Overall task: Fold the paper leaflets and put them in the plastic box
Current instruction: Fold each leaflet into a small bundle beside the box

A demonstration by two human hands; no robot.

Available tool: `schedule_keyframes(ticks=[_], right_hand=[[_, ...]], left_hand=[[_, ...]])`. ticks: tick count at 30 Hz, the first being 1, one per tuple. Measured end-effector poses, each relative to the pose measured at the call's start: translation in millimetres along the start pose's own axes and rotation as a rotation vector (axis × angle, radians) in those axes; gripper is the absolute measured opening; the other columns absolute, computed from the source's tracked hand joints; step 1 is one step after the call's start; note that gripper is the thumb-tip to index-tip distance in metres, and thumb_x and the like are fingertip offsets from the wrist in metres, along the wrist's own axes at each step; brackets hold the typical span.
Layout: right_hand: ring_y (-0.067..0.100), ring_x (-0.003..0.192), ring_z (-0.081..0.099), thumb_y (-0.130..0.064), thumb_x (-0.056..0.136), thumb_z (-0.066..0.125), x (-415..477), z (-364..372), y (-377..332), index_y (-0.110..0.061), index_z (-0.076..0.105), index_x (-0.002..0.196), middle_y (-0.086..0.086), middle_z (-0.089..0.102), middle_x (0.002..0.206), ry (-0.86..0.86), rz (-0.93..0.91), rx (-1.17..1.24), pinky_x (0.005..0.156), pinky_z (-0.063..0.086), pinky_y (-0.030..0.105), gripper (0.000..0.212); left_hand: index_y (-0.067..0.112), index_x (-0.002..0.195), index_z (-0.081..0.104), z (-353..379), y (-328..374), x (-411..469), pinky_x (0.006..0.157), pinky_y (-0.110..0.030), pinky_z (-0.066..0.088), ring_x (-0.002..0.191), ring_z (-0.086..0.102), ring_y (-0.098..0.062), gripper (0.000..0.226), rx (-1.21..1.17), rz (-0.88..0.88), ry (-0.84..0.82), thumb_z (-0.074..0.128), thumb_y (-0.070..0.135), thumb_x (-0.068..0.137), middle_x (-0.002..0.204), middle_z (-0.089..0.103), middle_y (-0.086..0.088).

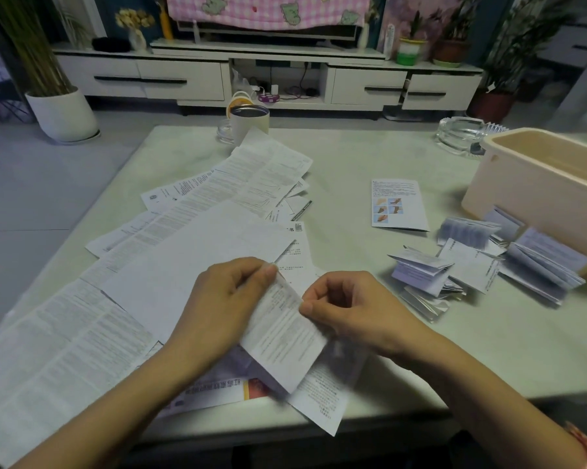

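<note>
My left hand and my right hand both pinch the top edge of one printed paper leaflet, held tilted just above the table near its front edge. Several unfolded leaflets lie spread over the left half of the table. A heap of folded leaflets sits on the right, in front of the beige plastic box. One folded leaflet with small colour pictures lies alone in the middle right. I cannot see the bottom of the box.
A white cup with a yellow lid behind it stands at the table's far edge, and a glass ashtray sits at the far right beside the box. Beyond the table are a white TV cabinet and potted plants.
</note>
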State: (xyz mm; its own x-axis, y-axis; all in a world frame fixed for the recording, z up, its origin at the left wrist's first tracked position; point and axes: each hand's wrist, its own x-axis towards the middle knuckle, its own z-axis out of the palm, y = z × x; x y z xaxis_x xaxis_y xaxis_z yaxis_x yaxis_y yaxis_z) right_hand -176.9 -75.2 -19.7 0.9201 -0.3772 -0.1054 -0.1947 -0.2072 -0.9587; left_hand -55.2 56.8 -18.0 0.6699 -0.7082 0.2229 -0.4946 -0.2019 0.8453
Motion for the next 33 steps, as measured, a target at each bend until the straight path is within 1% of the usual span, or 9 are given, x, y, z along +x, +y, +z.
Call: schedule_keyframes(ticks=[6, 10, 13, 19, 23, 26, 28, 30, 33], right_hand=[[0.011, 0.057, 0.056, -0.004, 0.083, 0.067, -1, -9, -2, -0.007, 0.065, 0.082, 0.007, 0.062, 0.068, -0.074, 0.039, -0.003, 0.057, 0.047, 0.021, 0.005], [0.011, 0.058, 0.054, -0.005, 0.082, 0.069, -3, -6, 0, -0.014, 0.062, 0.095, 0.0, 0.059, 0.062, -0.102, 0.023, 0.019, 0.057, 0.045, 0.021, 0.017], [0.013, 0.06, 0.052, -0.007, 0.082, 0.069, -2, -3, 0, -0.017, 0.063, 0.083, -0.002, 0.056, 0.06, -0.08, 0.008, 0.023, 0.059, 0.043, 0.024, 0.012], [0.01, 0.054, 0.049, -0.002, 0.082, 0.067, -2, -9, -8, -0.012, 0.062, 0.074, 0.001, 0.055, 0.058, -0.078, 0.056, 0.029, 0.051, 0.04, 0.015, 0.014], [0.006, 0.048, 0.045, -0.003, 0.083, 0.066, -1, -12, -8, -0.011, 0.061, 0.074, -0.001, 0.054, 0.057, 0.092, 0.093, 0.074, 0.047, 0.038, 0.013, 0.013], [0.005, 0.047, 0.046, -0.002, 0.085, 0.063, -1, -12, -8, -0.01, 0.06, 0.077, 0.008, 0.054, 0.066, 0.184, 0.1, 0.183, 0.047, 0.038, 0.013, 0.011], [0.003, 0.043, 0.046, 0.001, 0.087, 0.059, -2, -11, -10, -0.011, 0.058, 0.077, 0.002, 0.054, 0.059, 0.196, 0.084, 0.221, 0.045, 0.038, 0.013, 0.015], [0.003, 0.04, 0.045, 0.007, 0.087, 0.052, -3, -9, -12, -0.011, 0.055, 0.075, -0.001, 0.052, 0.055, 0.191, 0.071, 0.236, 0.043, 0.039, 0.013, 0.022], [0.005, 0.041, 0.041, 0.013, 0.086, 0.043, -3, -7, -13, -0.01, 0.056, 0.071, 0.001, 0.049, 0.058, 0.204, 0.043, 0.239, 0.044, 0.038, 0.015, 0.031]], left_hand=[[0.003, 0.068, 0.064, -6, 2, 2, 0.054, -0.019, 0.034, 0.057, 0.047, -0.007, 0.033, 0.036, 0.007, 0.034, 0.057, 0.027, 0.09, 0.068, 0.063, -0.01], [0.016, 0.065, 0.066, 2, 4, -5, 0.055, -0.014, 0.036, 0.061, 0.053, -0.009, 0.029, 0.052, 0.049, -0.019, 0.061, 0.032, 0.088, 0.068, 0.064, 0.004], [0.022, 0.066, 0.07, 4, 8, -8, 0.054, -0.015, 0.038, 0.064, 0.058, -0.01, 0.027, 0.031, 0.072, -0.061, 0.059, 0.04, 0.083, 0.066, 0.066, 0.009], [0.02, 0.057, 0.067, -13, 15, 2, 0.04, -0.018, 0.032, 0.034, 0.036, -0.006, 0.023, 0.034, 0.009, 0.004, 0.073, 0.04, 0.068, 0.037, 0.043, 0.004], [0.021, 0.071, 0.067, -20, 15, 4, 0.042, -0.015, 0.042, 0.038, 0.053, -0.01, 0.022, -0.104, -0.077, 0.13, 0.062, 0.041, 0.078, 0.052, 0.063, -0.001], [0.023, 0.091, 0.064, -14, 13, 0, 0.049, -0.024, 0.051, 0.056, 0.065, -0.01, 0.035, -0.245, -0.242, -0.032, 0.056, 0.05, 0.07, 0.077, 0.07, 0.004], [0.023, 0.098, 0.064, -5, 13, -6, 0.053, -0.025, 0.054, 0.058, 0.065, -0.008, 0.027, -0.291, -0.308, -0.192, 0.061, 0.039, 0.077, 0.085, 0.073, 0.001], [0.02, 0.095, 0.067, 1, 14, -9, 0.05, -0.018, 0.049, 0.053, 0.061, -0.005, 0.012, -0.333, -0.322, -0.212, 0.06, 0.013, 0.088, 0.081, 0.074, -0.001], [0.014, 0.083, 0.072, 2, 15, -5, 0.05, -0.019, 0.051, 0.059, 0.062, -0.013, 0.032, -0.377, -0.408, -0.167, 0.045, -0.002, 0.091, 0.074, 0.071, -0.007]])
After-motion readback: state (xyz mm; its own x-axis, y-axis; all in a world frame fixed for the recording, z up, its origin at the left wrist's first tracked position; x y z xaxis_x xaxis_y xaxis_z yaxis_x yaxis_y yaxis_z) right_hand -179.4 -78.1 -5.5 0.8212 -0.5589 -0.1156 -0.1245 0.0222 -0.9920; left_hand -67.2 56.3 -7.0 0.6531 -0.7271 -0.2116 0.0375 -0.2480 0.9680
